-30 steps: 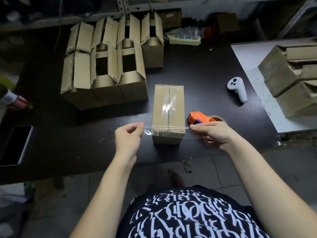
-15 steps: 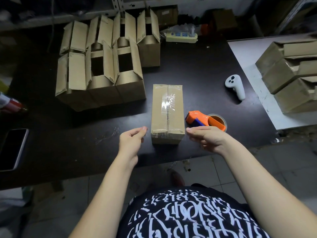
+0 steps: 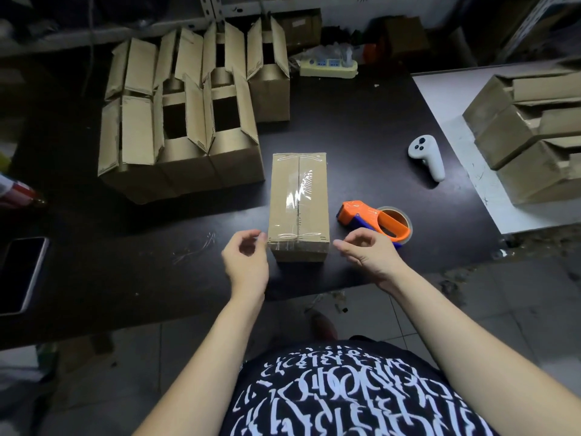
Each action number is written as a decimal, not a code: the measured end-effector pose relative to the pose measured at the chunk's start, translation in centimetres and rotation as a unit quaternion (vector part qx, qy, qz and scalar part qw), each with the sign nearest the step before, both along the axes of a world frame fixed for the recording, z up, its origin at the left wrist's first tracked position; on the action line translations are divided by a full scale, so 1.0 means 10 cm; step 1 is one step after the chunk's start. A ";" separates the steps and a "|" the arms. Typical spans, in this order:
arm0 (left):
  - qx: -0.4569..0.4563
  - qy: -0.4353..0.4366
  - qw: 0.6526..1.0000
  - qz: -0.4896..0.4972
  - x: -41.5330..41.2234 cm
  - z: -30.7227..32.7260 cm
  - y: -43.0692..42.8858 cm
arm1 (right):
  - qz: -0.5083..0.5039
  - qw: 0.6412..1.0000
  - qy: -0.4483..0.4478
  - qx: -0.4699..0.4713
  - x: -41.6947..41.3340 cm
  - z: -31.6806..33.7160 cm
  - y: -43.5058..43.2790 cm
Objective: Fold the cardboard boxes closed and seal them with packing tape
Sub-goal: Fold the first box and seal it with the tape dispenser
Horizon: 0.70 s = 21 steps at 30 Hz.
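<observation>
**Operator:** Hands first?

**Spotter:** Your left hand [image 3: 246, 261] hangs at the near left corner of the closed box [image 3: 298, 196]. Fingers loosely curled, thumb and forefinger rounded toward each other, gripping nothing I can see. The tips are just beside the cardboard; contact or not, cannot tell. Your right hand [image 3: 367, 251] mirrors it at the near right corner: fingers relaxed and bent, forefinger tip just beside the box, holding nothing.

**Operator:** And the box?

**Spotter:** It lies flat on the dark table [image 3: 361, 127], near the front edge and between your hands, long side running away from you. Plain brown cardboard, flaps down. Clear glossy tape [image 3: 298, 190] runs along the top seam, wrinkled midway and catching light. One cross strip wraps the near end, another the far end.

**Operator:** Around it?

**Spotter:** An orange tape dispenser [image 3: 374, 218] with a blue part, roll mounted, lies just right of the box, partly behind your right hand. Further right sits a white handheld controller [image 3: 427, 155] of smooth plastic. Beyond it, a white board [image 3: 452, 99] carries stacked brown boxes [image 3: 531, 133].

To the left and behind, a cluster of open boxes [image 3: 176, 127] stands packed together, flaps upright, the nearest close to the closed box's far left corner. A pale power strip [image 3: 328, 67] lies at the table's back. Thin scraps of clear tape [image 3: 195, 247] lie left of your left hand. A dark-screened phone [image 3: 20, 273] sits at the far left.
</observation>
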<state>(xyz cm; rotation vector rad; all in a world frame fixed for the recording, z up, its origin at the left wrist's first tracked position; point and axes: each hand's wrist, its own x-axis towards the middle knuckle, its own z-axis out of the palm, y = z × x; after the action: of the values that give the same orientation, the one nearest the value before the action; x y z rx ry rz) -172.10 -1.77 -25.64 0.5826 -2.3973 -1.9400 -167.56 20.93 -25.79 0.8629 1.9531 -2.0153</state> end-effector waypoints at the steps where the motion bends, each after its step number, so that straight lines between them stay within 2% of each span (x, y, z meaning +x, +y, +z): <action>1: -0.020 0.032 0.999 -0.009 -0.01 0.01 -0.03 | 0.000 0.999 0.033 0.007 0.00 0.01 0.01; 5: -0.044 0.074 0.992 -0.094 0.01 0.01 -0.08 | 0.025 0.996 0.088 0.009 0.02 0.06 0.00; 12: -0.100 0.116 0.975 -0.164 0.05 -0.05 -0.16 | 0.043 0.986 0.141 0.073 0.06 0.13 0.06; 16: -0.151 0.220 0.941 -0.209 -0.03 0.00 -0.25 | 0.051 0.978 0.190 0.076 0.05 0.16 0.11; 21: -0.165 0.281 0.897 -0.300 -0.10 0.07 -0.31 | 0.115 0.966 0.208 0.103 0.01 0.18 0.15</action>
<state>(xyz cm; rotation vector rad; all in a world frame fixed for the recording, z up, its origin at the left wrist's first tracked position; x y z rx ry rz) -173.13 -4.86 -24.92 -0.7156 -2.5466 -1.4557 -167.45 22.43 -24.00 0.2316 2.3875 -1.9985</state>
